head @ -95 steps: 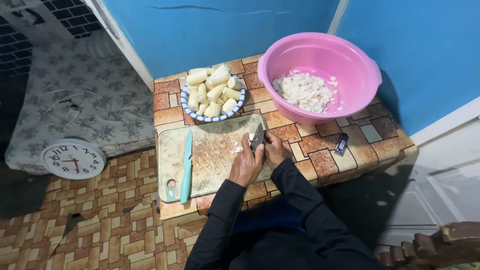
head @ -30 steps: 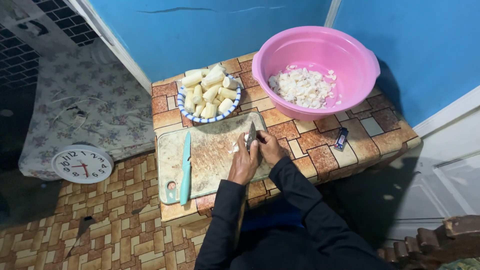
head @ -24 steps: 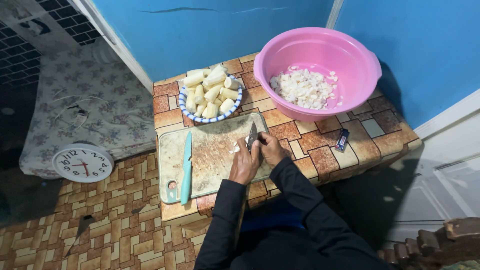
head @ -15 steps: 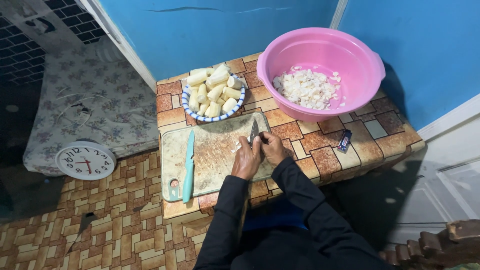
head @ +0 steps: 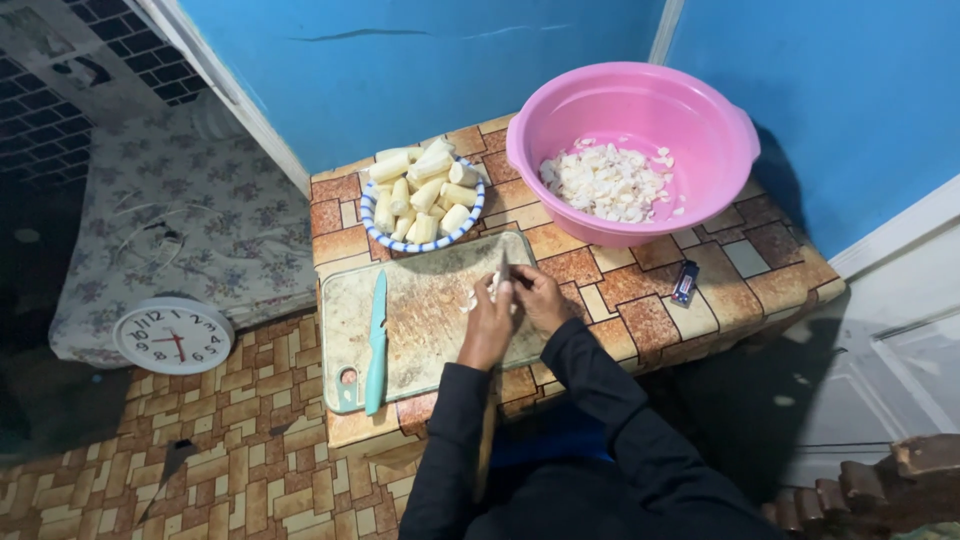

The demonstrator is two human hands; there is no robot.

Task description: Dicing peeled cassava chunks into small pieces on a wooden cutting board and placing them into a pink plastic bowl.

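My left hand [head: 487,322] presses down on a pale peeled root piece [head: 472,298] on the worn cutting board [head: 420,330]. My right hand [head: 538,296] grips a knife [head: 503,268], its blade standing upright over the piece, between the two hands. A few cut slices lie by my left fingers. A teal knife [head: 376,345] lies on the board's left side. Behind the board stands a blue-rimmed plate [head: 422,195] heaped with peeled root pieces. At the back right a pink basin [head: 640,140] holds white cut slices.
The low table [head: 620,290] has a tile-patterned cover and stands against a blue wall. A small dark lighter [head: 684,283] lies near its right edge. On the floor at the left are a round white wall clock [head: 172,335] and a flowered mattress [head: 150,215].
The hands stay at the same spot on the board with the knife upright between them. The view has shifted slightly; nothing else on the table moved.
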